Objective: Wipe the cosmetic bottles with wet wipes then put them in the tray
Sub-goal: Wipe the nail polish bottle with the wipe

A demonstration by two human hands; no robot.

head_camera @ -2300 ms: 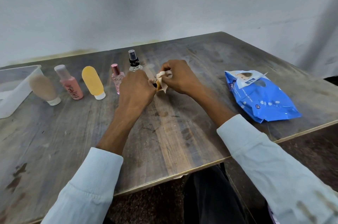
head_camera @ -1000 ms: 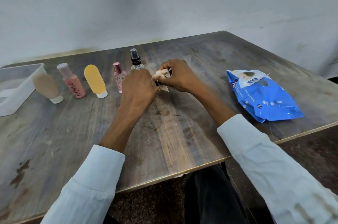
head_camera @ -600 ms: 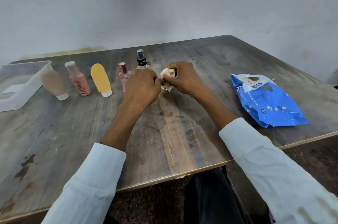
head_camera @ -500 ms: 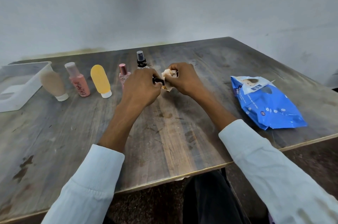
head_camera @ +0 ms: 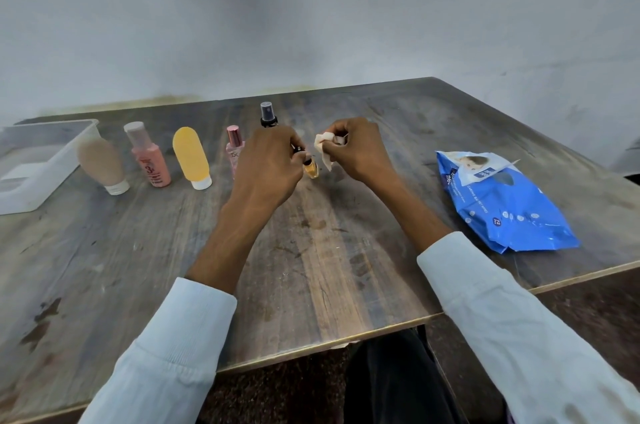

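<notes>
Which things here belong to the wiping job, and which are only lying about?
Job: small amber bottle in left hand; wet wipe in right hand; tray; blue wipes pack.
Lying about: nothing besides the wooden table.

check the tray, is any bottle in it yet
No, the tray holds no bottle; five stand on the table and the left hand holds a small amber bottle.

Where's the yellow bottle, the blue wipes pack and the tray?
yellow bottle (head_camera: 190, 153), head view, middle of body
blue wipes pack (head_camera: 509, 209), head view, front face
tray (head_camera: 59, 165), head view, right wall
</notes>
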